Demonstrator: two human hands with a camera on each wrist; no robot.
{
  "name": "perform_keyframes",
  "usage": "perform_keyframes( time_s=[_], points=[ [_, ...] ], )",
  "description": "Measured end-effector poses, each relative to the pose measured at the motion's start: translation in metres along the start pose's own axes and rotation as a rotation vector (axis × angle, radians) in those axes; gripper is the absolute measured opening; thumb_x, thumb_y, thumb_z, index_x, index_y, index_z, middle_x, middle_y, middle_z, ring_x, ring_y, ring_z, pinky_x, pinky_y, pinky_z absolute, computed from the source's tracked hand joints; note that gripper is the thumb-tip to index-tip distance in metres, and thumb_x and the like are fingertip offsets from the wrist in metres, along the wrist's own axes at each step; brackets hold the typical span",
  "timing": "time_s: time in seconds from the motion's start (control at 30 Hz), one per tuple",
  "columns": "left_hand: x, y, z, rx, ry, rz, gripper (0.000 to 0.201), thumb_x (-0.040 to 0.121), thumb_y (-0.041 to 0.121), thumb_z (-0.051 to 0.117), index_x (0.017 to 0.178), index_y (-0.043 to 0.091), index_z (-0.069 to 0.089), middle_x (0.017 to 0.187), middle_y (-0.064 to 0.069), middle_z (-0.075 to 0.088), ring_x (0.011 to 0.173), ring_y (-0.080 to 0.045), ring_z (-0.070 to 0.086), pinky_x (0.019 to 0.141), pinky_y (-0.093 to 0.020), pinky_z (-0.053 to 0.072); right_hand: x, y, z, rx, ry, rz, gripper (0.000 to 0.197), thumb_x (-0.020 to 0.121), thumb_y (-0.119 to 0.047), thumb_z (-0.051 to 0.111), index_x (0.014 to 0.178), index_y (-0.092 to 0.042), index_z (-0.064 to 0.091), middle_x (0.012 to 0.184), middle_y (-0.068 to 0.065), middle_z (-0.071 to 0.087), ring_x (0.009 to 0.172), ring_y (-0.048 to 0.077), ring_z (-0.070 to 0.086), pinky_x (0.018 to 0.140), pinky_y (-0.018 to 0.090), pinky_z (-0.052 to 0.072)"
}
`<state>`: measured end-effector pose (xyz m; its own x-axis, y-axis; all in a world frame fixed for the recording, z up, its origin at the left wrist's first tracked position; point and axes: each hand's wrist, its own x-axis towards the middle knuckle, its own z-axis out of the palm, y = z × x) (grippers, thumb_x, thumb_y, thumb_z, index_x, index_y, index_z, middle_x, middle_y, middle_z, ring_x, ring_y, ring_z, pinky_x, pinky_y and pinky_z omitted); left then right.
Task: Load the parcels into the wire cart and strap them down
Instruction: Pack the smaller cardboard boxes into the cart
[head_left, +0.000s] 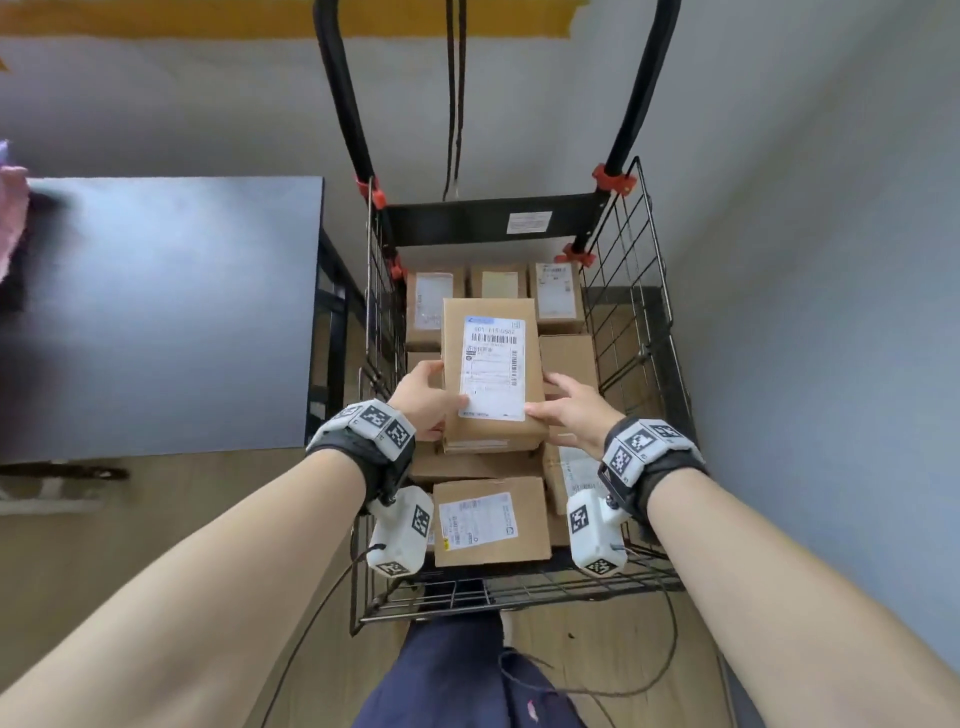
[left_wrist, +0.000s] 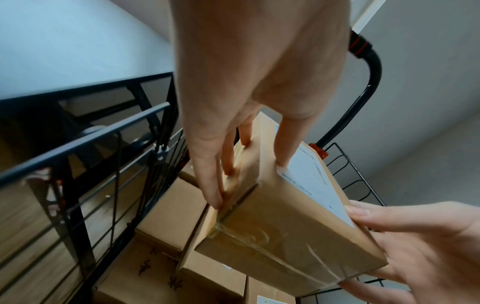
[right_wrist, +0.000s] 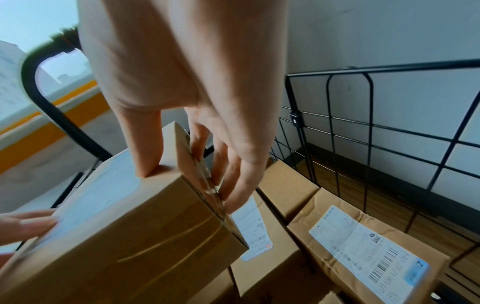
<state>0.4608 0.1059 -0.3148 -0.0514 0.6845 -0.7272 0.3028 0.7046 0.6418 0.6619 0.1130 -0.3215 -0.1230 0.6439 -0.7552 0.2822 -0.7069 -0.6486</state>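
Observation:
A brown cardboard parcel (head_left: 491, 374) with a white shipping label is held over the black wire cart (head_left: 639, 291), just above several parcels lying inside. My left hand (head_left: 447, 387) grips its left side, thumb on the label, fingers down the taped flank (left_wrist: 215, 197). My right hand (head_left: 543, 397) grips the right side the same way, its thumb (right_wrist: 145, 170) on top. Both wrist views show the held parcel (left_wrist: 285, 236) (right_wrist: 130, 236) close up. A labelled parcel (head_left: 491, 525) lies at the cart's near end. A black cord (head_left: 453, 104) hangs from the handle.
A dark-topped table (head_left: 156, 312) stands hard against the cart's left side. A grey wall runs along the right. The cart's black handle bars (head_left: 343, 93) rise at the far end. My leg (head_left: 457, 675) and a loose cable (head_left: 670, 654) are at the near end.

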Motion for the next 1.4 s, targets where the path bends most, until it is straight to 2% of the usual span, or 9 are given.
perform_keyframes(
  time_s=[0.1,0.23,0.4,0.57,0.73,0.93,1.1,1.27,1.4],
  points=[
    [0.032,0.002,0.004,-0.027,-0.068,-0.042,0.069,0.082,0.008,0.068,0.141,0.022,0.034,0.123,-0.008,0.059,0.106,-0.026,0.062,0.087,-0.048,0.054,0.027,0.003,-0.005,0.038,0.040,0.048,0.076,0.082,0.000,0.067,0.146,-0.018,0.029,0.133,0.011,0.055,0.115,0.027,0.058,0.087,0.039,0.054],
    [0.080,0.013,0.009,-0.051,-0.127,-0.035,0.069,0.081,0.006,0.069,0.139,0.026,0.036,0.123,-0.009,0.059,0.108,-0.025,0.061,0.089,-0.047,0.054,0.065,0.004,-0.016,-0.031,0.111,0.017,0.081,0.077,-0.004,0.073,0.145,-0.014,0.030,0.142,0.008,0.047,0.126,0.022,0.049,0.104,0.044,0.043],
    [0.143,0.041,0.023,-0.076,-0.152,0.026,0.058,0.081,0.005,0.068,0.132,0.020,0.044,0.130,-0.002,0.055,0.113,-0.022,0.058,0.093,-0.046,0.052,0.116,-0.003,-0.042,0.044,0.268,-0.034,0.077,0.077,0.001,0.072,0.142,-0.009,0.031,0.139,0.008,0.050,0.126,0.017,0.048,0.108,0.039,0.039],
    [0.190,0.061,0.042,-0.076,-0.180,0.031,0.060,0.081,0.004,0.069,0.134,0.020,0.044,0.133,-0.002,0.053,0.116,-0.021,0.058,0.096,-0.041,0.051,0.166,-0.013,-0.069,0.028,0.345,0.007,0.078,0.074,-0.008,0.077,0.138,-0.008,0.031,0.133,0.008,0.055,0.117,0.017,0.055,0.104,0.036,0.042],
    [0.232,0.073,0.056,-0.070,-0.177,0.038,0.058,0.083,0.002,0.066,0.134,0.021,0.045,0.137,-0.001,0.051,0.116,-0.019,0.058,0.093,-0.034,0.052,0.206,-0.024,-0.088,-0.008,0.374,0.055,0.082,0.075,-0.009,0.076,0.143,-0.012,0.030,0.141,0.006,0.047,0.127,0.019,0.045,0.110,0.036,0.035],
    [0.261,0.085,0.074,-0.072,-0.175,0.056,0.061,0.086,-0.001,0.059,0.139,0.017,0.036,0.142,-0.004,0.044,0.126,-0.021,0.049,0.095,-0.035,0.050,0.233,-0.042,-0.094,-0.033,0.466,0.042,0.079,0.079,-0.008,0.071,0.145,-0.016,0.027,0.147,0.006,0.036,0.134,0.021,0.037,0.107,0.032,0.031],
    [0.272,0.094,0.082,-0.079,-0.178,0.032,0.064,0.089,0.000,0.056,0.144,0.019,0.030,0.135,-0.011,0.049,0.107,-0.020,0.058,0.089,-0.031,0.051,0.252,-0.051,-0.097,-0.121,0.523,0.022,0.081,0.077,-0.013,0.072,0.145,-0.021,0.028,0.143,0.005,0.031,0.128,0.024,0.041,0.104,0.033,0.036],
    [0.279,0.092,0.088,-0.057,-0.239,0.048,0.069,0.088,0.003,0.057,0.147,0.025,0.028,0.148,-0.004,0.038,0.134,-0.019,0.039,0.109,-0.040,0.038,0.258,-0.046,-0.102,-0.187,0.554,0.037,0.081,0.081,-0.008,0.069,0.147,-0.019,0.024,0.148,0.006,0.033,0.135,0.024,0.037,0.108,0.035,0.034],
    [0.275,0.086,0.093,-0.006,-0.249,0.030,0.064,0.091,0.004,0.055,0.146,0.025,0.029,0.148,-0.004,0.038,0.134,-0.021,0.040,0.108,-0.042,0.039,0.255,-0.043,-0.105,-0.191,0.531,0.074,0.079,0.084,-0.006,0.066,0.149,-0.017,0.021,0.148,0.007,0.037,0.133,0.025,0.040,0.105,0.032,0.036]
  ],
)
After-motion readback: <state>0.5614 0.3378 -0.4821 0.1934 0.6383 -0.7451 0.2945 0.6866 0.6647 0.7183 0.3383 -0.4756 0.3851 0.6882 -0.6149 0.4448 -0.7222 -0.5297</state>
